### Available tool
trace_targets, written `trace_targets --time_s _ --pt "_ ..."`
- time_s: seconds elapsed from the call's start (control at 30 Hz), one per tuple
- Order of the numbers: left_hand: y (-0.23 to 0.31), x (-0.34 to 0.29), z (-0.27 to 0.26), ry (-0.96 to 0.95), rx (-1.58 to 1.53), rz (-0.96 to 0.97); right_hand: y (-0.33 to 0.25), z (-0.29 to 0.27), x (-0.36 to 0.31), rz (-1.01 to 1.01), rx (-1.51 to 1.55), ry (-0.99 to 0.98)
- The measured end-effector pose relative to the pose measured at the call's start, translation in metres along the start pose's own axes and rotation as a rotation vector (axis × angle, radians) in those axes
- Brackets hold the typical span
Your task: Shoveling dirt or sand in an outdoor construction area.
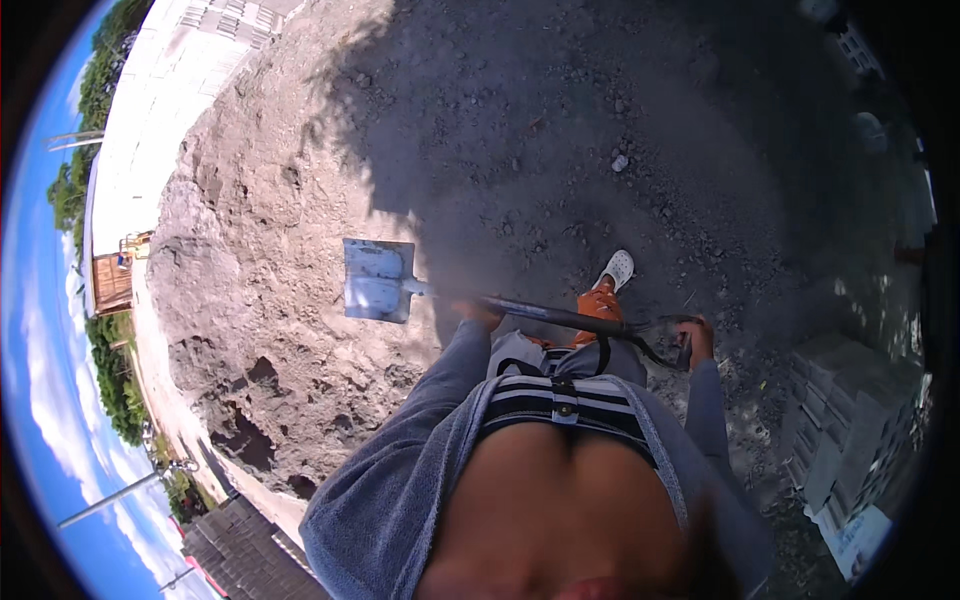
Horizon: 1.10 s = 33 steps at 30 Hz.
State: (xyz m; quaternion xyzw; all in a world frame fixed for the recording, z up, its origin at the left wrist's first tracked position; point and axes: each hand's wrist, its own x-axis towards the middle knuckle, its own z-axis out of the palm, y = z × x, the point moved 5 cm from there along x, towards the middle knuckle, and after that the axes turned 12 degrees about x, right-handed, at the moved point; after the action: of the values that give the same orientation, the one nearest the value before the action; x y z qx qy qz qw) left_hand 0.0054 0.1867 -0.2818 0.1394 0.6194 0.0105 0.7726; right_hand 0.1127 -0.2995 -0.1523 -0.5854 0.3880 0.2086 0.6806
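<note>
A shovel (378, 281) with a flat, square, grey-blue metal blade lies across in front of my body, its blade out to the left over pale soil. My left hand (480, 314) is wrapped round the shaft near the blade end. At the other end, to the right, my right hand (697, 338) grips the dark handle. The blade looks bare, with no soil heaped on it. Whether it touches the ground is hard to tell. Just beyond the shaft stands my foot in a white clog (620, 268), below an orange trouser leg (596, 307).
A rough mound of pale soil (260, 290) rises on the left. Grey blocks (840, 410) are stacked at the right, with another block stack (245, 550) at lower left. Shaded ground with loose gravel spreads ahead, where a pale stone (620, 163) lies.
</note>
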Motion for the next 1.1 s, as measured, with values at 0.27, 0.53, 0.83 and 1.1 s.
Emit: trace_targets --time_s 0.27,0.53,0.83,1.1 --pt "0.031 -0.028 -0.271 -0.093 -0.590 0.112 0.044 0.207 -0.096 0.295 -0.448 -0.514" --pt "0.125 -0.123 -0.396 0.137 -0.869 0.249 0.148 0.374 -0.226 0.553 -0.398 -0.848" --pt "0.298 -0.165 -0.526 0.220 -0.953 0.584 0.252 0.537 -0.390 0.722 -0.361 -1.056" --pt "0.476 -0.158 -0.674 0.274 -0.937 0.797 0.395 0.702 -0.510 0.821 -0.327 -1.086"
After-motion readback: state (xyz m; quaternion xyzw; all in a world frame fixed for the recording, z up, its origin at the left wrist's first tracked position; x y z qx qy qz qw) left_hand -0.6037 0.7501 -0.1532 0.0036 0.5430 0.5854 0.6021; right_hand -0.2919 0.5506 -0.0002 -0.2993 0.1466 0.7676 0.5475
